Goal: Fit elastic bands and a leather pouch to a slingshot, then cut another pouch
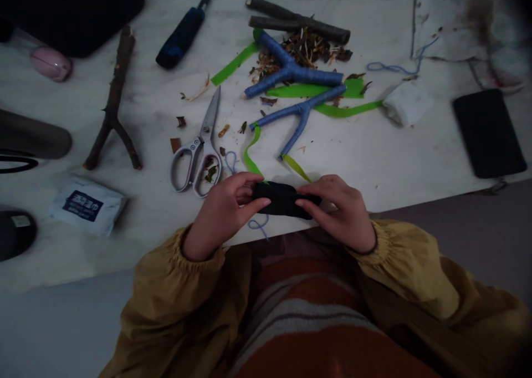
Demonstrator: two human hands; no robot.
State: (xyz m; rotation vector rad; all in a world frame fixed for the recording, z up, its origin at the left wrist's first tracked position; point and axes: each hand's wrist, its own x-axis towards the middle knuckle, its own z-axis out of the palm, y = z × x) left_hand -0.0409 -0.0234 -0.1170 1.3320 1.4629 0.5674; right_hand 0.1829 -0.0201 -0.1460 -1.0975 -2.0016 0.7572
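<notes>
Near the table's front edge, my left hand (233,209) and my right hand (338,209) pinch opposite ends of a black pouch (285,199). Green bands (251,155) run from the pouch side up to the two prongs of a slim, blue-wrapped forked stick (303,109); where they join the pouch is partly hidden by fingers. Beyond it lies a thicker blue-wrapped forked stick (291,70) with wide green bands (236,64). White-handled scissors (203,145) rest, blades pointing away, just past my left hand. A thin blue string (260,225) dangles by the left hand.
A bare forked branch (113,103), wipes packet (89,205), pink mouse (50,64) and dark blue-handled tool (183,34) lie on the left. Wood shavings (310,48) and cut sticks (299,22) are at the back. Crumpled white tissue (407,102) and a black phone (489,133) sit right.
</notes>
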